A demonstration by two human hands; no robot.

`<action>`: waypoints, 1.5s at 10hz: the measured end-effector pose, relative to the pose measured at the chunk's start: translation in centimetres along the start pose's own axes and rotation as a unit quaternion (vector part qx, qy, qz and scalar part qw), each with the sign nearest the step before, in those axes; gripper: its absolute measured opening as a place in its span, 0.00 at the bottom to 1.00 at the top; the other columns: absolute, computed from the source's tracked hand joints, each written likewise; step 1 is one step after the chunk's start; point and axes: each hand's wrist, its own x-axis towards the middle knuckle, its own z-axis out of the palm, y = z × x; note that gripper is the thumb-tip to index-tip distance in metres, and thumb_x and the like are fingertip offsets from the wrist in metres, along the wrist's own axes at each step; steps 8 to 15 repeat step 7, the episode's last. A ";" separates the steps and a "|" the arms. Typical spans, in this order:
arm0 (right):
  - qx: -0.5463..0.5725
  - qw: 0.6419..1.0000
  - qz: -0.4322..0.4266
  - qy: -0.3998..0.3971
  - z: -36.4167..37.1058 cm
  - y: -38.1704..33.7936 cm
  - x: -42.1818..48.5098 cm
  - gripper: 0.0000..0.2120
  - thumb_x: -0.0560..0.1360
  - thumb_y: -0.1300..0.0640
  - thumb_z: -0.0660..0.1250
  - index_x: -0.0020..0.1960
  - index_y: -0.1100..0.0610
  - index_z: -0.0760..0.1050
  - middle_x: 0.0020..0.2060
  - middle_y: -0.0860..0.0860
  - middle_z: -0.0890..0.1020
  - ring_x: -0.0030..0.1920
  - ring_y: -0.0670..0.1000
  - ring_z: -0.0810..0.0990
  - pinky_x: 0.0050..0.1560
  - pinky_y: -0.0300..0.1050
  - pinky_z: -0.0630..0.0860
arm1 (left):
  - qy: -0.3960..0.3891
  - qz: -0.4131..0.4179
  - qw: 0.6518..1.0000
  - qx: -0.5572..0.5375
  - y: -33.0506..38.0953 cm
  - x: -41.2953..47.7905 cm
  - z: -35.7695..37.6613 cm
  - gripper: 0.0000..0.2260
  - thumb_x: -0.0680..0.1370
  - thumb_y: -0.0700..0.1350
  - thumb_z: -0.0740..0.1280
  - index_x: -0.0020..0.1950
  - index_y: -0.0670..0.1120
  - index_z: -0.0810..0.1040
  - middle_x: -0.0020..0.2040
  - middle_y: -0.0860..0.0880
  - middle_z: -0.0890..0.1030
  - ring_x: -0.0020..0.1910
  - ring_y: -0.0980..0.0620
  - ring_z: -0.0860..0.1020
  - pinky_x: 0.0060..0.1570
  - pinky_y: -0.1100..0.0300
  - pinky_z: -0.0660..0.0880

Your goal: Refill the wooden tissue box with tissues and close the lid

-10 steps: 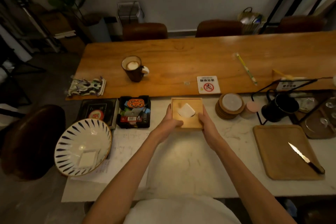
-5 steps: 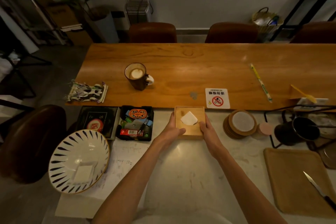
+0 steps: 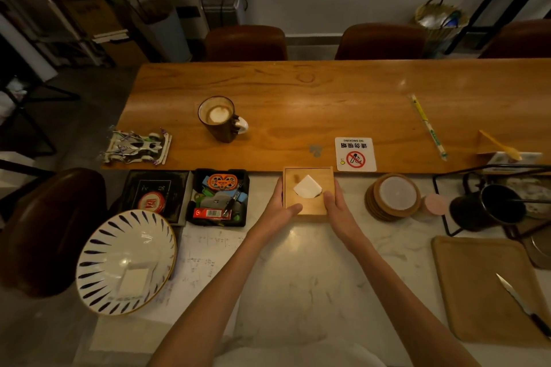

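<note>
While the wooden tissue box (image 3: 308,191) sat squarely ahead, lid on and a tissue (image 3: 307,187) poking out, the left hand (image 3: 282,208) and right hand (image 3: 337,207) clasped its opposite sides, equally near.

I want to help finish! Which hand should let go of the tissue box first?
Probably the left hand: only its thumb lies over the lid of the wooden tissue box, while the right hand braces the side. The tissue already pokes out.
</note>
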 end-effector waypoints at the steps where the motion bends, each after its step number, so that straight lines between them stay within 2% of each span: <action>1: -0.063 0.998 -0.017 0.017 0.1 0.2 -0.2 0.27 0.83 0.43 0.50 0.79 0.48 0.48 0.74 0.48 0.65 0.72 0.50 0.66 0.71 0.54 0.66 | 0.048 0.038 0.997 0.036 0.1 -0.6 0.6 0.36 0.77 0.37 0.68 0.79 0.53 0.54 0.75 0.51 0.66 0.71 0.55 0.66 0.70 0.55 0.65; 2: -0.194 0.978 -0.041 0.058 0.5 0.7 -1.1 0.31 0.81 0.42 0.52 0.79 0.50 0.46 0.75 0.51 0.64 0.73 0.53 0.64 0.69 0.55 0.67 | 0.069 0.073 0.992 0.078 -0.4 -1.1 1.1 0.37 0.77 0.40 0.68 0.80 0.53 0.51 0.76 0.50 0.65 0.73 0.53 0.65 0.73 0.51 0.64; 3: -0.280 0.955 -0.051 0.083 0.6 1.2 -1.4 0.33 0.81 0.43 0.53 0.79 0.56 0.45 0.77 0.55 0.59 0.75 0.57 0.62 0.71 0.57 0.65 | 0.048 0.063 0.990 0.117 -0.8 -1.3 1.5 0.40 0.79 0.44 0.67 0.80 0.51 0.42 0.80 0.49 0.55 0.77 0.52 0.58 0.74 0.55 0.57; 4: -0.329 0.940 -0.047 0.080 0.7 1.4 -1.2 0.33 0.82 0.43 0.52 0.79 0.57 0.44 0.77 0.57 0.58 0.74 0.60 0.63 0.69 0.60 0.66 | 0.051 0.058 0.983 0.167 -1.4 -1.3 1.8 0.41 0.80 0.49 0.66 0.79 0.50 0.37 0.81 0.47 0.50 0.79 0.48 0.54 0.76 0.49 0.56; 6: -0.363 0.929 -0.033 0.062 0.2 0.6 -2.7 0.36 0.80 0.37 0.48 0.79 0.56 0.41 0.79 0.56 0.52 0.76 0.61 0.55 0.72 0.63 0.60 | 0.121 0.033 0.969 0.211 -1.8 -2.8 2.2 0.35 0.79 0.59 0.61 0.79 0.53 0.44 0.77 0.45 0.61 0.74 0.44 0.64 0.68 0.42 0.69; 7: -0.427 0.902 0.005 0.067 0.5 2.2 -6.3 0.39 0.77 0.31 0.44 0.79 0.50 0.36 0.79 0.50 0.43 0.78 0.60 0.42 0.75 0.66 0.50 | 0.122 0.000 0.948 0.294 -4.3 -6.0 3.0 0.33 0.82 0.59 0.55 0.80 0.45 0.47 0.79 0.43 0.57 0.77 0.43 0.58 0.72 0.46 0.63; 15: -0.427 0.902 0.005 0.067 0.5 2.2 -6.3 0.39 0.77 0.31 0.44 0.79 0.50 0.36 0.79 0.50 0.43 0.78 0.60 0.42 0.75 0.66 0.50 | 0.122 0.000 0.948 0.294 -4.3 -6.0 3.0 0.33 0.82 0.59 0.55 0.80 0.45 0.47 0.79 0.43 0.57 0.77 0.43 0.58 0.72 0.46 0.63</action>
